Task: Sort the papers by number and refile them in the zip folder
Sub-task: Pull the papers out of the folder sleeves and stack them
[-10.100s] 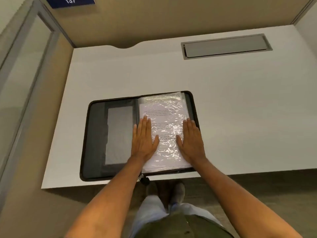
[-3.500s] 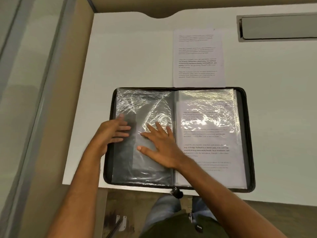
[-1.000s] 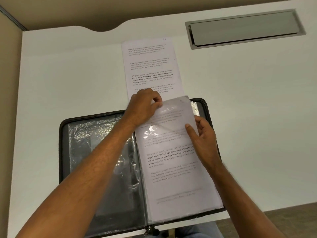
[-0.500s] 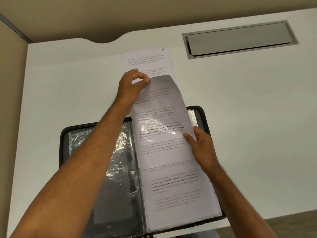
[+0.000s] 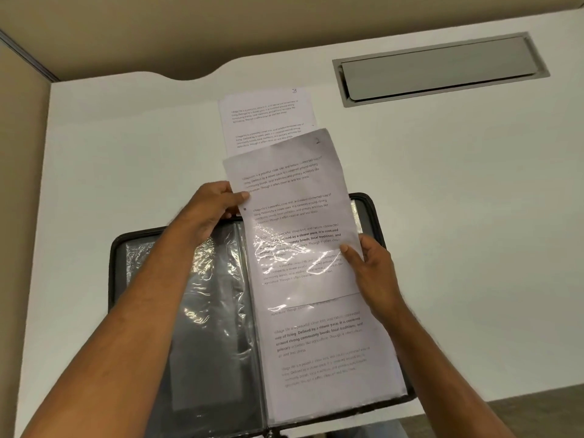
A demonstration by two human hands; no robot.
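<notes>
Pinching sheet (image 5: 294,197) left edge — L hand (image 5: 208,210) fingers curled | R hand (image 5: 373,270) thumb on sheet's right edge

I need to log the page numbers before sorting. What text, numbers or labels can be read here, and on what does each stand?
"3": handwritten at the top right corner of the sheet on the desk.
Number at the top right of the sheet being pulled out, held by the left hand and right hand: too faint to read.
"Defined by a slower pace. It is centered around strong community bonds, local traditions, and primary": bold print on the sleeved page.
Other paragraphs: too small.
</notes>
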